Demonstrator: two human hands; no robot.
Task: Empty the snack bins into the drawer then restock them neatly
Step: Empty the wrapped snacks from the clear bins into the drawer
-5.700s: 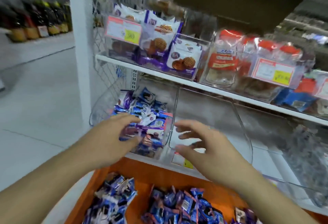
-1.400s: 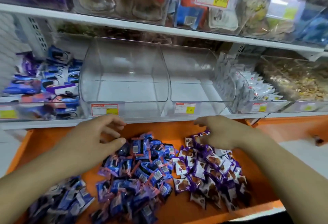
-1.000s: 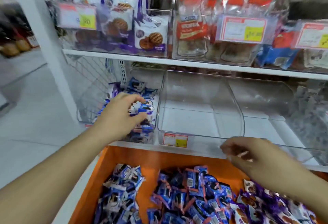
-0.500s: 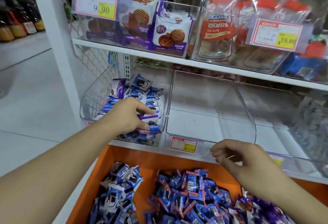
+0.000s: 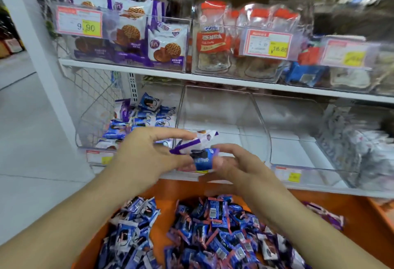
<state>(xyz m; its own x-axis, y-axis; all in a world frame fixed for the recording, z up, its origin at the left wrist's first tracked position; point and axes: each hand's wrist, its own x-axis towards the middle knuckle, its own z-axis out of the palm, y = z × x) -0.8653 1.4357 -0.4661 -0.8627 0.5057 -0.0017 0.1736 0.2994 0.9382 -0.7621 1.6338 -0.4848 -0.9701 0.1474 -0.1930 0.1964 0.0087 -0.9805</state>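
Two snack packets meet between the hands: left hand (image 5: 145, 158) pinches a white-and-purple packet (image 5: 195, 143), right hand (image 5: 238, 168) grips a blue cookie packet (image 5: 203, 158), before the empty middle bin (image 5: 223, 123). Likely sorting for restocking; next, lay them flat inside. Loose packets fill the orange drawer (image 5: 362, 215).

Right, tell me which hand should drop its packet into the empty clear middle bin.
Probably the left hand: its white-and-purple snack packet already pokes over the empty clear middle bin. The right hand holds a blue packet lower.
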